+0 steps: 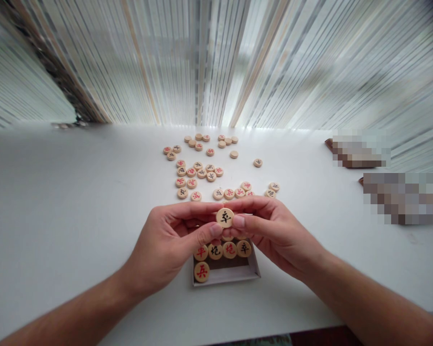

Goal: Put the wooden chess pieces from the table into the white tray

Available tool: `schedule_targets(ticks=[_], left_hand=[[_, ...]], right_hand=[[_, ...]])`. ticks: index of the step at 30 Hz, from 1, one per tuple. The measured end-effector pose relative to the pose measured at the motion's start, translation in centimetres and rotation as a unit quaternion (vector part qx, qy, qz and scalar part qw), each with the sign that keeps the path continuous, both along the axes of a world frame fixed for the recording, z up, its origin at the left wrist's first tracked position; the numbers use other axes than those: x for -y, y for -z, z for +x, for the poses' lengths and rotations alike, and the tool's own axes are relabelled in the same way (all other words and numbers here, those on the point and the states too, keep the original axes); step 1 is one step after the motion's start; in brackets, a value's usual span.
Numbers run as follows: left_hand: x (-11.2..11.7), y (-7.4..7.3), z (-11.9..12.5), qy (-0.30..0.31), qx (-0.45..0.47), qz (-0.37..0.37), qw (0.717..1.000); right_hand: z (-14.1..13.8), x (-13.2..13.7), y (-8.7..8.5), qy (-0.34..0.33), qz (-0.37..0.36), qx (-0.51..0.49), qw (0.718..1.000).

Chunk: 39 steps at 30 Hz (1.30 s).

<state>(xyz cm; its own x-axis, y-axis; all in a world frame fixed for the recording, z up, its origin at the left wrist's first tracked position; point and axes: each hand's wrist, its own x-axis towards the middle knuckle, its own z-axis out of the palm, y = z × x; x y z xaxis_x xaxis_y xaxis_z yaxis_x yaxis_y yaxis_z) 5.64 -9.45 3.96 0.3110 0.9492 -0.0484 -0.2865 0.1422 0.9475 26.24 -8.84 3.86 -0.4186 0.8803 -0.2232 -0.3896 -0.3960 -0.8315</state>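
Between the fingertips of both hands is a round wooden Chinese chess piece point(224, 217) with a black character, its face turned towards me. My left hand point(178, 235) pinches it from the left side. On the right, my right hand point(270, 226) grips the same piece with thumb and fingers. Just below and behind the hands lies a shallow box point(227, 275) with pale walls and a dark bottom. A row of pieces with red and black characters sits inside it, and one red-lettered piece point(201, 272) lies in its front left corner. My hands hide the box's far part.
Many loose chess pieces point(201, 173) are scattered over the white table point(94, 206) beyond my hands, some face down. Two brown objects, partly pixelated point(357, 156), lie at the right. A striped string curtain point(180, 62) hangs along the table's far edge.
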Motion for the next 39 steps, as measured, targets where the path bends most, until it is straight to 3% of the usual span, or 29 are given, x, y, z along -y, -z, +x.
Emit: schedule_targets(ticks=[7, 16, 28, 39], left_hand=[[0.16, 0.16, -0.26, 0.000, -0.002, -0.003, 1.000], [0.46, -0.38, 0.15, -0.025, -0.013, 0.002, 1.000], [0.84, -0.29, -0.04, -0.054, -0.078, 0.071, 0.993], [0.89, -0.33, 0.00, -0.049, -0.083, 0.061, 0.993]], right_hand=[[-0.10, 0.06, -0.01, 0.009, 0.012, 0.001, 1.000], [-0.10, 0.34, 0.24, 0.026, 0.082, 0.019, 0.996], [-0.40, 0.61, 0.22, 0.047, 0.098, 0.048, 0.993], [-0.46, 0.76, -0.04, 0.046, 0.114, 0.043, 0.991]])
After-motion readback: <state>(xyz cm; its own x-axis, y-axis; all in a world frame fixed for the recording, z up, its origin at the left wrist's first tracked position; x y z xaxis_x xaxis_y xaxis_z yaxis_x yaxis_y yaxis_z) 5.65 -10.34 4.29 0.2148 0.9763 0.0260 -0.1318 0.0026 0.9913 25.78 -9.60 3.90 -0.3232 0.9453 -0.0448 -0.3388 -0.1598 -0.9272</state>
